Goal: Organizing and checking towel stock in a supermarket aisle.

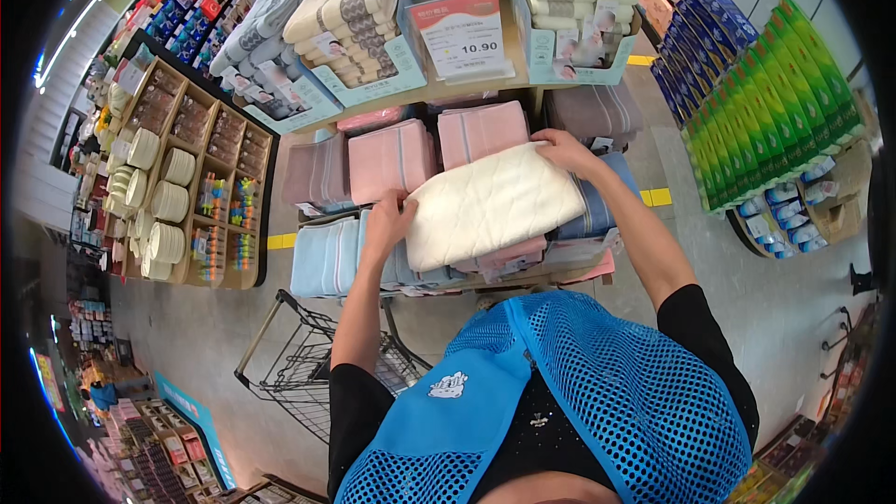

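Observation:
A cream quilted towel [493, 206] is spread at a slant between my two hands, above the lower shelf's stacks. My left hand [388, 224] pinches its left corner between thumb and fingers. At its upper right corner, my right hand [567, 154] grips the edge. Behind it lie folded pink towels [483, 133] and, further left, another pink stack [392, 161]. Light blue folded towels [325, 255] are left of my left hand. Blue striped towels [605, 189] lie by my right forearm. The cream towel hides part of the stacks under it.
Above stands a shelf with boxed cream towels [350, 35], grey towels [262, 42] and a price sign [462, 38]. A wire shopping cart [308, 364] is at the lower left. Bowls [168, 199] fill a wooden rack; green packs [777, 105] stand at right.

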The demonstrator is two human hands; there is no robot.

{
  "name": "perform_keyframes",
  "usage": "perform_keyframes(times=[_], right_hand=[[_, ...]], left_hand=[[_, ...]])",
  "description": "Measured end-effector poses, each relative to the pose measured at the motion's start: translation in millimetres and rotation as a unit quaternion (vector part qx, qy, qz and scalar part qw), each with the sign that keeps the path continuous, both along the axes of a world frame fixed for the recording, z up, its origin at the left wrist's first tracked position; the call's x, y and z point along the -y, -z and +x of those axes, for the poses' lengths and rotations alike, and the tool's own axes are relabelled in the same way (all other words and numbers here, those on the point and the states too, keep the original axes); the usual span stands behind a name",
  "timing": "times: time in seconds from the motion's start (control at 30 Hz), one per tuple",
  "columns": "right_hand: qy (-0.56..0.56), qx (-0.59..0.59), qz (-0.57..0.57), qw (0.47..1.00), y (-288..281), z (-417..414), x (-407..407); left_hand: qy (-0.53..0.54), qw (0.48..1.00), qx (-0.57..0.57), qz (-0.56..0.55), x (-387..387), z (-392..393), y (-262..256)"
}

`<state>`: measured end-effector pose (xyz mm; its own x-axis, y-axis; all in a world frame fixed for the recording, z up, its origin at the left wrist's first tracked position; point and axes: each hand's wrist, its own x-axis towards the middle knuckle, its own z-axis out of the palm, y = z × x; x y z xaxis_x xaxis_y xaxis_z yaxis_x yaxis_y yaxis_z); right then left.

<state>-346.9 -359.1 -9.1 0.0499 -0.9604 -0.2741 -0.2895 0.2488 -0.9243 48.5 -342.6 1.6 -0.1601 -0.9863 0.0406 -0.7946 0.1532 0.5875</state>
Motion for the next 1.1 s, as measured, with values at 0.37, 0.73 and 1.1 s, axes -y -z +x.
perform_keyframes(times=[0.37, 0.73, 1.1], right_hand=[[-0.059, -0.039, -0.038, 0.997, -31.7, -3.3, -6.4], [-0.131, -0.080, -0.121, 0.981, -95.5, -8.8, -35.8], [-0.127, 0.030, -0.177, 0.975, -185.2, -23.8, -80.7]], left_hand=[[0.010, 0.998, -0.048, 0.043, 14.4, 7.9, 7.1], [0.083, 0.977, -0.167, 0.100, 1.3, 22.2, -47.3], [0.108, 0.977, -0.180, 0.025, -50.7, 16.8, -187.1]])
